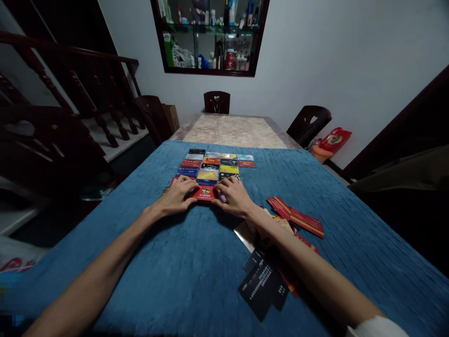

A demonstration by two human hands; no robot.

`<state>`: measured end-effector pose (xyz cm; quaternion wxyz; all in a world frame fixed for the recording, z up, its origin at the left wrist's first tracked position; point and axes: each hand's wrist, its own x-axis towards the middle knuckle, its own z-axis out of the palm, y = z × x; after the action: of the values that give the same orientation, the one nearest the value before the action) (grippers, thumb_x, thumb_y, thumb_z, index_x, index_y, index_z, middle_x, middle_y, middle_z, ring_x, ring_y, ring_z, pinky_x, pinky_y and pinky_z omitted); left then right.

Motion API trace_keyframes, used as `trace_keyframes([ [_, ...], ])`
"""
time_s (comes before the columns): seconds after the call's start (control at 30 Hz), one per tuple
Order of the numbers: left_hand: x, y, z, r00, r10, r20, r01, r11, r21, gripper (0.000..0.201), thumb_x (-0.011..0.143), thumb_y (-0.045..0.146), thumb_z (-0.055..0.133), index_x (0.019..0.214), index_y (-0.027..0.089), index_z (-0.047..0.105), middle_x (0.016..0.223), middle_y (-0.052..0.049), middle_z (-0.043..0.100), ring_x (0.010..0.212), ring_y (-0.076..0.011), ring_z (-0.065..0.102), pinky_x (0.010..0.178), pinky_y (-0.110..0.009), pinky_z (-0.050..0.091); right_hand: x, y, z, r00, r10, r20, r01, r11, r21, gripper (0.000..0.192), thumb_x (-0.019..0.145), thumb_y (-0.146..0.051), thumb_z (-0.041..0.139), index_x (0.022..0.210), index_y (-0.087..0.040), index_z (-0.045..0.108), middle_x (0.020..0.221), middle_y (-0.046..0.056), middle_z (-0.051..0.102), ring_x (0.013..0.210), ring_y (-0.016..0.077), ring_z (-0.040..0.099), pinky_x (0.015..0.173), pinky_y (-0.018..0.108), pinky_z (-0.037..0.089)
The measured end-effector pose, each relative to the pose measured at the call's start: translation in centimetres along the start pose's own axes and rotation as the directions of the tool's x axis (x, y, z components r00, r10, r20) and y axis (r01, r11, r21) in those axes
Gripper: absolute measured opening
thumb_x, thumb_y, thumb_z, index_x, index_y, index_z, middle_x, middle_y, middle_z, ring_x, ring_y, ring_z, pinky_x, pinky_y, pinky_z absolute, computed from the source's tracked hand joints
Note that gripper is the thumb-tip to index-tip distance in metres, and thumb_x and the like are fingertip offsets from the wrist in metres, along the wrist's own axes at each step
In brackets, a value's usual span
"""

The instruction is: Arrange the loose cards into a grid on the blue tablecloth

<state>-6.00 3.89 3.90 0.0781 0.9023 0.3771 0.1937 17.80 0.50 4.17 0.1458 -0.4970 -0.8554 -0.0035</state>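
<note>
A blue cloth [196, 262] covers the near end of the table [233, 131]. On it, just beyond the fingers, lies a grid of cards [215, 167] in neat rows. A loose pile of cards [280, 243] sits beside and under the right forearm. Between both hands lies a red card [205, 193], flat at the grid's near edge. The left hand [177, 194] and right hand [233, 195] press its ends with spread, flattened fingers, pinching nothing. To do this well, I'd nudge it square with its neighbours, touching lightly so the rows beyond stay undisturbed.
</note>
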Motion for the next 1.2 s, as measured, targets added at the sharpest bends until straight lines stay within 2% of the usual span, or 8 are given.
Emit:
trace_keyframes([
  [0.33,-0.6,0.0,0.6,0.997,-0.013,0.075,0.006,0.996,0.091,0.030,0.083,0.023,0.059,0.113,0.020,0.063,0.119,-0.010,0.065,0.115,-0.0303,0.046,0.100,-0.053,0.038,0.1,-0.1,1.8,1.000,-0.010,0.029,0.012,0.999,-0.037,0.041,0.088,-0.050,0.063,0.116,-0.020,0.065,0.119,0.012,0.063,0.110,0.0300,0.046,0.087,0.043,0.037],
  [0.87,-0.9,-0.4,1.1,0.998,0.014,0.053,-0.022,0.990,0.143,0.028,0.086,0.026,0.055,0.112,0.020,0.066,0.118,-0.010,0.064,0.114,-0.0306,0.045,0.100,-0.056,0.036,0.1,-0.1,2.4,0.999,-0.024,0.028,0.026,0.998,-0.052,0.037,0.091,-0.049,0.058,0.113,-0.021,0.068,0.120,0.013,0.063,0.111,0.0301,0.046,0.089,0.044,0.036],
  [1.2,-0.8,-0.2,0.8,0.997,0.015,0.078,-0.030,0.982,0.186,0.028,0.088,0.029,0.052,0.112,0.019,0.064,0.118,-0.011,0.063,0.116,-0.0323,0.044,0.097,-0.056,0.037,0.1,-0.3,2.1,0.999,-0.015,0.045,0.017,0.999,-0.040,0.039,0.092,-0.050,0.059,0.119,-0.023,0.067,0.121,0.013,0.061,0.114,0.0304,0.045,0.090,0.044,0.036],
])
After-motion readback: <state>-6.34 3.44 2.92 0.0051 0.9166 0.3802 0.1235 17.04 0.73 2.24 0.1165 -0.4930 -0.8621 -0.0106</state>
